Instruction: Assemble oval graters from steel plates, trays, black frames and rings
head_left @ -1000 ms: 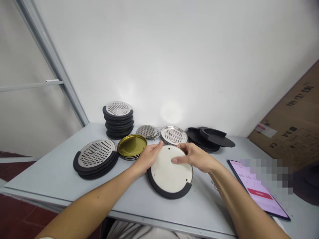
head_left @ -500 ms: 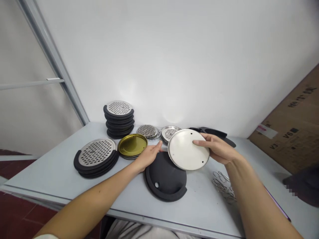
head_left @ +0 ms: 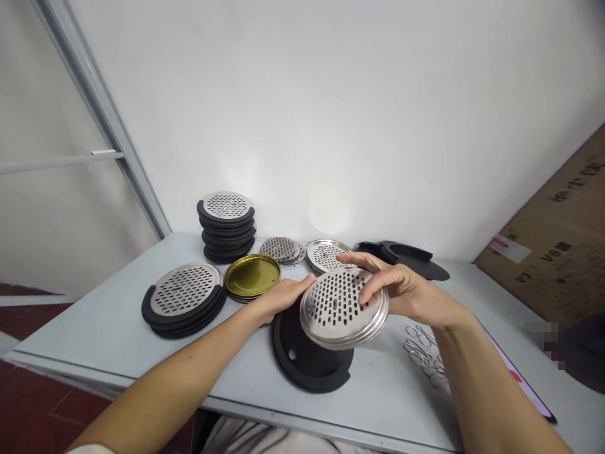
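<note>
My right hand (head_left: pixel 401 290) grips a slotted round metal plate (head_left: pixel 333 306) by its right side. Stacked rims show along the plate's lower edge, and its slotted face is up, tilted. Under it is a black round holder (head_left: pixel 309 375) with a raised rim and a small hole, partly covered by the plate. My left hand (head_left: pixel 282 296) is closed at the holder's upper left edge, thumb by the plate's rim; its other fingers are hidden. Left of that hand lies a pile of gold-coloured round lids (head_left: pixel 253 275).
Black holders with slotted plates stand in a tall stack (head_left: pixel 227 230) and a lower stack (head_left: pixel 184 299). Behind are loose slotted discs (head_left: pixel 278 249), more plates (head_left: pixel 326 252) and black pieces (head_left: pixel 411 258). At right lie metal rings (head_left: pixel 423 356), a phone (head_left: pixel 520 378) and a cardboard box (head_left: pixel 553 252).
My right hand has turned the plate from its plain pale side to its slotted side and brought it left and down over the holder. The left hand has shifted slightly.
</note>
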Action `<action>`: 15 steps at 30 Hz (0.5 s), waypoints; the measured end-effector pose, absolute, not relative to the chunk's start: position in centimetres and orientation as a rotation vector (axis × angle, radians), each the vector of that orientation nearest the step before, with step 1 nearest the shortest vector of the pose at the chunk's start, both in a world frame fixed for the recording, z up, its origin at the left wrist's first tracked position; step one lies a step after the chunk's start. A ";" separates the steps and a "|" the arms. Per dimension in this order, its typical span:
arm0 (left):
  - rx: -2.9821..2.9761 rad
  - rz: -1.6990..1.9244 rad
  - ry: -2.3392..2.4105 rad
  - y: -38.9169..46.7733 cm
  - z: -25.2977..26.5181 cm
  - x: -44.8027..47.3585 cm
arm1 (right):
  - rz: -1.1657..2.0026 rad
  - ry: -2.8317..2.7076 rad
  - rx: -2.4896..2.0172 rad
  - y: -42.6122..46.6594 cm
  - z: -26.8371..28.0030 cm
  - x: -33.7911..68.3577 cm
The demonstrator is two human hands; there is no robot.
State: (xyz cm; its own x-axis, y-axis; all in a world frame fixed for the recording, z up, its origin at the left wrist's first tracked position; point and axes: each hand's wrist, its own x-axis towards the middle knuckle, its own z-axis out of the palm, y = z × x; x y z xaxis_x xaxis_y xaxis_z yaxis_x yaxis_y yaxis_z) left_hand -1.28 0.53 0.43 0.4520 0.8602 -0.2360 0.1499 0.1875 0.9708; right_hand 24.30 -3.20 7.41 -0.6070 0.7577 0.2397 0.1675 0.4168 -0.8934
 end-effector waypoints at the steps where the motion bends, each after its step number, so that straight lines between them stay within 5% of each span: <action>1: 1.298 0.645 1.009 0.5 0.5 -1.3 | 1.159 -2.038 -0.791 -3.1 7.3 24.2; 15: 1.128 0.728 1.035 0.4 0.1 -0.6 | 1.284 -1.925 -1.027 -0.2 4.1 25.7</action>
